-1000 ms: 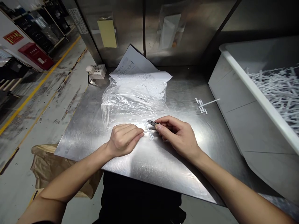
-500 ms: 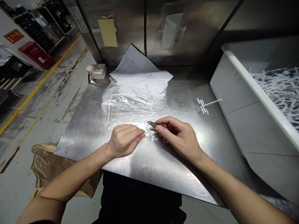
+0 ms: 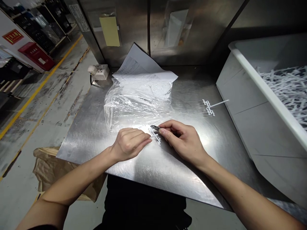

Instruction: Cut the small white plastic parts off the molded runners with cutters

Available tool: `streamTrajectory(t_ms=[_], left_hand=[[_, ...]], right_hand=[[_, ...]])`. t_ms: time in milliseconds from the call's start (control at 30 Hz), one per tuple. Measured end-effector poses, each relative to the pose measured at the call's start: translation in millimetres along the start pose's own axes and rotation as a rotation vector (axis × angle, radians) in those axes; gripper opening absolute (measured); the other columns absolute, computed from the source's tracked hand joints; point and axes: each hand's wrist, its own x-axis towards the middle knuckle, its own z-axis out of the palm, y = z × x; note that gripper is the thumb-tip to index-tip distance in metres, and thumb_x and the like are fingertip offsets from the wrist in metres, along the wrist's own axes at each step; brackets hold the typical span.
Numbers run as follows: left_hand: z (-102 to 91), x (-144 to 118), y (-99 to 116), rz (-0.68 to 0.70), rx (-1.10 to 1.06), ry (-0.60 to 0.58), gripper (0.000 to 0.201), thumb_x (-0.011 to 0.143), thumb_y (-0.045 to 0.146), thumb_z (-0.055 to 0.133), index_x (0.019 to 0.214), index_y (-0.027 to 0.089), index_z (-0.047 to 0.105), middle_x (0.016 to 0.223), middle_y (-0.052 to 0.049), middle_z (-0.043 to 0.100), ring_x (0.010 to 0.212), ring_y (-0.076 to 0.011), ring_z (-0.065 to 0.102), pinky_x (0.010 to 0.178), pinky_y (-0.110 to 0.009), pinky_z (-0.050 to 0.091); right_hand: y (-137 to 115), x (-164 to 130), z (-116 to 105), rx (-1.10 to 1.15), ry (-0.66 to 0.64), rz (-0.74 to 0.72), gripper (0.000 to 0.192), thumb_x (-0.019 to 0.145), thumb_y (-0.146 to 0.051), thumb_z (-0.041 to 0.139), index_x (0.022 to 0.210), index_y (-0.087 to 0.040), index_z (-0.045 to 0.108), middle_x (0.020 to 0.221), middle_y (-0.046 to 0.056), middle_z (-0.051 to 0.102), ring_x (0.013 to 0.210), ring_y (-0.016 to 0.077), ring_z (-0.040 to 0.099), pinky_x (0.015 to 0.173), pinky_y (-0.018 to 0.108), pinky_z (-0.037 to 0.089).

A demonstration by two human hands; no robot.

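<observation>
A steel table (image 3: 100, 127) fills the middle of the view, its near edge running from the left down to the right. At the right side stands a big white bin (image 3: 242, 95), tipped toward the table and heaped with white plastic pieces (image 3: 287, 89). Toward the far side of the table lies a crumpled clear plastic bag (image 3: 136, 102) with a printed paper sheet (image 3: 139, 65) resting against its far end, and a white power socket (image 3: 98, 72) sits at the far left corner. One spare plastic piece (image 3: 211, 107) lies alone on the steel just left of the bin.

Near the middle, both hands meet just this side of the bag. The left hand (image 3: 128, 143) is curled down onto the table, fingertips pinching the stem of a small white plastic sprue (image 3: 155, 137) that lies on the steel. The right hand (image 3: 184, 140) is closed round a small dark metal tool (image 3: 155, 127), gripped between thumb and forefinger, its tip touching the sprue's far end.
</observation>
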Motion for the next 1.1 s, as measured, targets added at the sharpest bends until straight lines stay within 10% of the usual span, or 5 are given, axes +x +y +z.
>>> streamTrajectory(t_ms=[1100], left_hand=[[1.0,1.1,0.9,0.009,0.080,-0.003,0.016,0.112,0.019,0.067,0.096,0.018,0.072,0.081,-0.002,0.079,0.068,-0.0165,0.074,0.063,-0.032,0.053]], right_hand=[[-7.2,-6.3,1.3,0.008,-0.027,-0.097,0.019,0.106,-0.040,0.076,0.109,-0.023,0.084,0.085,0.003,0.079,0.077,0.0196,0.073,0.066,0.033,0.052]])
